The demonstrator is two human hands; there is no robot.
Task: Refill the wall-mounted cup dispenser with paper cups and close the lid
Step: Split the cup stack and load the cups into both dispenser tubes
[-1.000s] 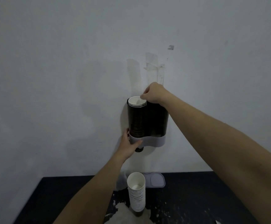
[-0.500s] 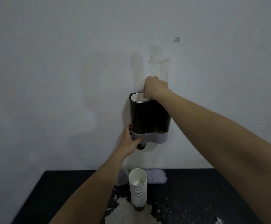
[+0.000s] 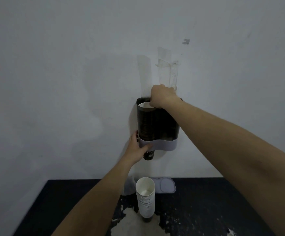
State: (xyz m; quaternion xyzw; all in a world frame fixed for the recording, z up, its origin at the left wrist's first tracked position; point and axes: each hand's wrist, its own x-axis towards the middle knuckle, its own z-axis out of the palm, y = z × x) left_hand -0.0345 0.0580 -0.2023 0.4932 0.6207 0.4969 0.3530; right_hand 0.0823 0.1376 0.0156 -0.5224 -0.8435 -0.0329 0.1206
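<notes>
The cup dispenser (image 3: 165, 126) hangs on the wall, with two dark see-through tubes and a pale lilac base band. Its left tube holds a stack of paper cups (image 3: 144, 106) whose white rim sits just below the tube's open top. My right hand (image 3: 162, 97) rests on that rim, fingers curled over it. My left hand (image 3: 137, 147) grips the base's left end, next to a dark cup bottom (image 3: 149, 155) poking out below. The pale lid (image 3: 166, 184) lies flat on the black table by the wall. A second stack of cups (image 3: 145, 196) stands upright before it.
The black table (image 3: 214, 206) has worn, peeling white patches near the standing stack. Strips of old tape (image 3: 167, 65) stick to the grey wall above the dispenser.
The cup stack has sunk from above the tube's top to just inside it, with my right hand pressing down on it. My left hand has stayed on the base.
</notes>
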